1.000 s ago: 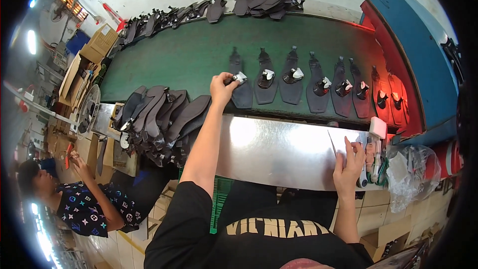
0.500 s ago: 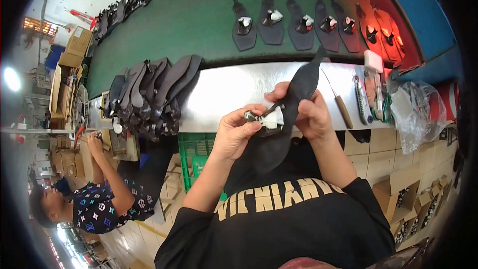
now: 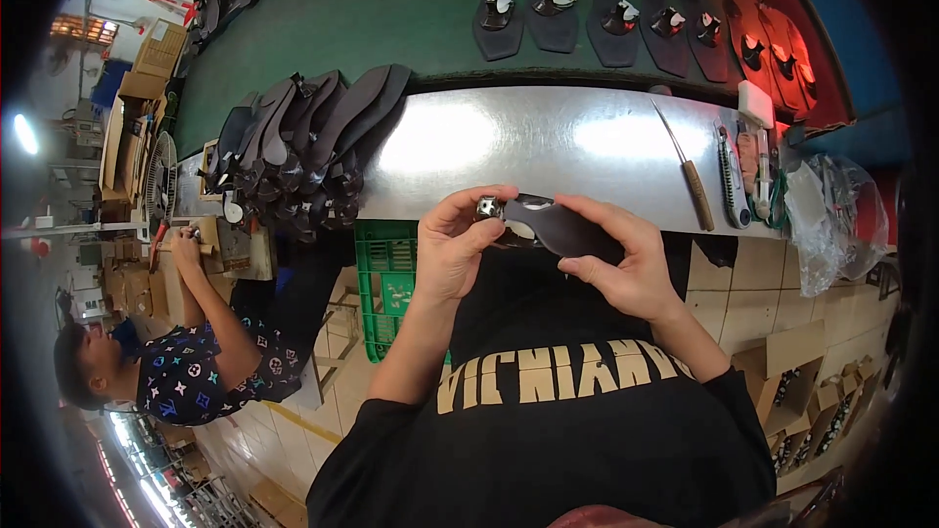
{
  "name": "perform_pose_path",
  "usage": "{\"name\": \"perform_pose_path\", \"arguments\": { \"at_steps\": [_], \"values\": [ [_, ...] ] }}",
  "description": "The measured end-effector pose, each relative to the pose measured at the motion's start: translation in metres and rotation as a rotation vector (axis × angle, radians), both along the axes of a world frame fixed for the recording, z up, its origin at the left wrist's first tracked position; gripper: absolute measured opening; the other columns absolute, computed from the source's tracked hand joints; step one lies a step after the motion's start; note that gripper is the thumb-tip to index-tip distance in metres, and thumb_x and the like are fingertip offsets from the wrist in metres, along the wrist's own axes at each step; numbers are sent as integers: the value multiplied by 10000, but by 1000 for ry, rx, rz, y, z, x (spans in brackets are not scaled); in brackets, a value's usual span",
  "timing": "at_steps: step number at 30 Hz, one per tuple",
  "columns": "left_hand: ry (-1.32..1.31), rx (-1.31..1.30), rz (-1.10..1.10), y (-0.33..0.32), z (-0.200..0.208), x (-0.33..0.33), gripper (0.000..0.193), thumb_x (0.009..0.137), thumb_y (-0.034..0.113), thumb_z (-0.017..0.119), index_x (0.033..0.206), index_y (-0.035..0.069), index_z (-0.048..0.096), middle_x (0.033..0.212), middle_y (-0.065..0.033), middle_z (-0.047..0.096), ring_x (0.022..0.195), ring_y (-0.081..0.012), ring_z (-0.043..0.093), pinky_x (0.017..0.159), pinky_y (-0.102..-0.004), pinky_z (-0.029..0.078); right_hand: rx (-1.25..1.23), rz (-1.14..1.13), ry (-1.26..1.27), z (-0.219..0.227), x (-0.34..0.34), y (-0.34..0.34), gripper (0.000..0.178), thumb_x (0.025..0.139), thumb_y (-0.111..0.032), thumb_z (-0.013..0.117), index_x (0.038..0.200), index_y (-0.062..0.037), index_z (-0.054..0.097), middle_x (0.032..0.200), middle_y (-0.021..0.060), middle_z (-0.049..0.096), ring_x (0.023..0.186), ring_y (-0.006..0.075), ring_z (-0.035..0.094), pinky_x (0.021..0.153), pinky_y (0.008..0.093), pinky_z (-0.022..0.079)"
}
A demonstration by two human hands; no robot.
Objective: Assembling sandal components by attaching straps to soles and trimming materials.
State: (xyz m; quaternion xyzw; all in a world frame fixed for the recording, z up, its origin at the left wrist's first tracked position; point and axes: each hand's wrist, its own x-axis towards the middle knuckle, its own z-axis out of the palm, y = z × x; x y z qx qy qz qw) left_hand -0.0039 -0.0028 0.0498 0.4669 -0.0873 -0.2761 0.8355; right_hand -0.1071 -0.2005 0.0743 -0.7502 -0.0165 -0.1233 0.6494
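Note:
Above my lap, close to the metal ledge, I hold a dark sandal sole [image 3: 569, 231] in both hands, seen nearly edge-on. My left hand [image 3: 458, 246] is closed round its left end, thumb and fingers pinching a glossy black piece that looks like a heel, with some white beside it. My right hand [image 3: 631, 262] grips the sole's other end, fingers along the far edge and thumb on the near side. Left of my hands, a heap of dark soles [image 3: 293, 152] lies on the ledge.
Several soles with glossy black heels [image 3: 553, 15] lie on the green belt [image 3: 391, 20], some under red light. On the metal ledge [image 3: 548, 137] are a wooden-handled awl [image 3: 696, 186], a utility knife [image 3: 732, 181] and a plastic bag [image 3: 831, 210]. A green crate [image 3: 377, 284] stands below; a co-worker [image 3: 205, 362] sits left.
The sole has turned from upright and slanting to lying nearly level and edge-on. My right hand has shifted from its middle to its right end. The view has also shifted.

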Motion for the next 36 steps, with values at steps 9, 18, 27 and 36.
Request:
{"name": "perform_pose_path", "arguments": {
  "at_steps": [9,18,27,36],
  "values": [
    [-90,5,-39,0,2,1,346,772,-70,680,1114,-33,641,1143,-165,652,965,-184,653,819,-316,570,-38,-8,-73,-4,0,4,460,736,-7,728,1185,-16,631,935,131,674,818,206,648,753,284,492],
    [-74,10,-51,1,0,1,346,764,-83,668,1104,-24,656,1141,-160,655,973,-184,652,834,-308,559,-29,-9,-61,-6,0,4,449,738,-12,725,1178,-15,635,928,125,675,806,205,641,745,290,493],
    [-106,23,-74,1,0,0,357,755,-103,666,1102,-22,669,1154,-170,645,999,-191,643,833,-298,556,-62,-1,-56,-5,-2,1,427,745,-18,721,1166,-25,645,915,116,672,799,207,632,736,296,490],
    [-416,92,-181,6,-1,1,392,742,-167,637,1108,-33,677,1240,-258,589,1111,-260,611,878,-296,526,-317,33,-95,11,-1,-5,432,734,-55,732,1155,-46,636,783,92,601,716,258,595,680,349,479]
  ]
}}
